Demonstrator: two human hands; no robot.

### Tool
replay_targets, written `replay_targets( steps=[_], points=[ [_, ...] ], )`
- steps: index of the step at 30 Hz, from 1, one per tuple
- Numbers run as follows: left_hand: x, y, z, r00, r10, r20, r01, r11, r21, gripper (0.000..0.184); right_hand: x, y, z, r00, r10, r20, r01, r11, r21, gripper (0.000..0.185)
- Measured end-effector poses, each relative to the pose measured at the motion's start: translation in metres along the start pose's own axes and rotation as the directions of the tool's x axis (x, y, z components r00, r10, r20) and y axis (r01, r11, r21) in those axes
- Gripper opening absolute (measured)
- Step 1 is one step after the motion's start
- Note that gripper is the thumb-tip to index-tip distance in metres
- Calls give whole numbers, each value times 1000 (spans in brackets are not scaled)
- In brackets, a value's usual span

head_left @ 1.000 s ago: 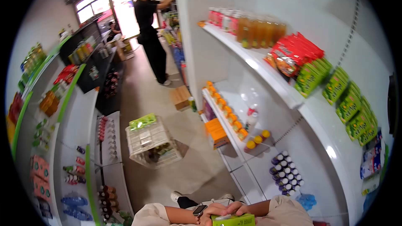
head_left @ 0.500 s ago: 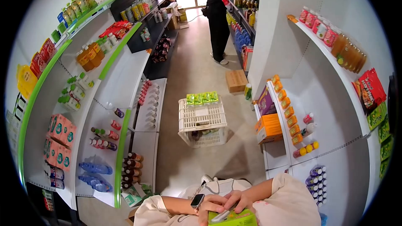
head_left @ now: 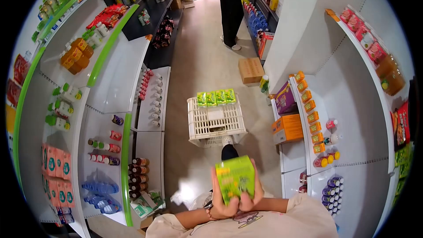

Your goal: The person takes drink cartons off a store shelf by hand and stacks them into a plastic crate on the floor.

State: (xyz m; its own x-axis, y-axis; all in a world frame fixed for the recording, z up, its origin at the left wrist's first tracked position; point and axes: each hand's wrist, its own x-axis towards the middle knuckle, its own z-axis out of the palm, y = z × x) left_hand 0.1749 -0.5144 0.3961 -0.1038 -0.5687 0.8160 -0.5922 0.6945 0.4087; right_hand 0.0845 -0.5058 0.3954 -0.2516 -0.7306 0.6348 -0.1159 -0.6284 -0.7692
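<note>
A green carton pack (head_left: 235, 176) with yellow print is held up in front of my body, tilted, its printed face toward me. My left hand (head_left: 221, 202) grips its left side and my right hand (head_left: 257, 196) its right side. Both thumbs press on the lower face; the fingers behind are mostly hidden. Beyond the pack, an upturned white plastic crate (head_left: 216, 125) sits on the floor. Several small green drink cartons (head_left: 216, 98) stand in a row along its far edge. One of my feet (head_left: 227, 140) is by the crate's near side.
Shelves of bottles and cartons line both sides, with blue bottles (head_left: 101, 188) at left and small orange boxes (head_left: 313, 117) at right. A cardboard box (head_left: 251, 70) and a can (head_left: 264, 83) are on the floor. Farther up the aisle stands a person in black (head_left: 230, 9).
The green pack has risen from my lap and moved forward, now gripped at both sides. The white object seen on it earlier no longer shows. My view has tilted down, and a foot has come forward.
</note>
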Motion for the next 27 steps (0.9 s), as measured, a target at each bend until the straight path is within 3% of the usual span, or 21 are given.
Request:
replay_targets(
  steps=[1,2,4,5,7,10,13,14,17,20,23,24,27],
  points=[
    [15,-10,12,943,-277,187,325,886,-330,57,23,9,-4,970,239,34,-241,964,115,57],
    [32,-19,23,777,-521,352,625,574,-530,56,31,36,-2,949,315,24,-316,943,106,56],
    [23,-68,76,630,-612,478,773,439,-458,53,37,102,-2,880,473,-46,-466,878,112,54],
    [11,-98,104,447,-667,596,879,205,-429,54,34,141,-4,828,551,-103,-538,833,130,51],
    [10,-147,152,150,-646,749,892,-239,-385,53,29,219,-16,763,640,-90,-639,768,47,51],
    [-19,-215,220,132,-663,737,926,-183,-330,54,35,304,-37,630,777,22,-774,629,-72,53],
    [-42,-274,283,-239,-620,747,882,-461,-100,55,30,400,-48,552,834,-4,-823,544,-160,55],
    [-65,-295,307,-235,-595,769,881,-464,-90,55,23,435,-51,464,885,-36,-885,465,26,57],
    [-76,-337,362,-388,-525,757,862,-498,96,58,23,512,-68,378,925,41,-921,380,-86,58],
    [-101,-366,409,-299,-517,802,909,-409,76,51,39,554,-76,313,949,28,-945,314,-90,60],
    [-108,-381,438,-332,-514,791,905,-409,115,46,37,593,-87,255,967,24,-947,255,-194,62],
    [-110,-387,446,-342,-508,791,911,-387,145,47,36,601,-89,264,964,18,-953,264,-151,62],
    [-108,-398,459,-305,-544,782,935,-325,140,48,40,615,-93,231,973,13,-935,226,-272,61]
  ],
)
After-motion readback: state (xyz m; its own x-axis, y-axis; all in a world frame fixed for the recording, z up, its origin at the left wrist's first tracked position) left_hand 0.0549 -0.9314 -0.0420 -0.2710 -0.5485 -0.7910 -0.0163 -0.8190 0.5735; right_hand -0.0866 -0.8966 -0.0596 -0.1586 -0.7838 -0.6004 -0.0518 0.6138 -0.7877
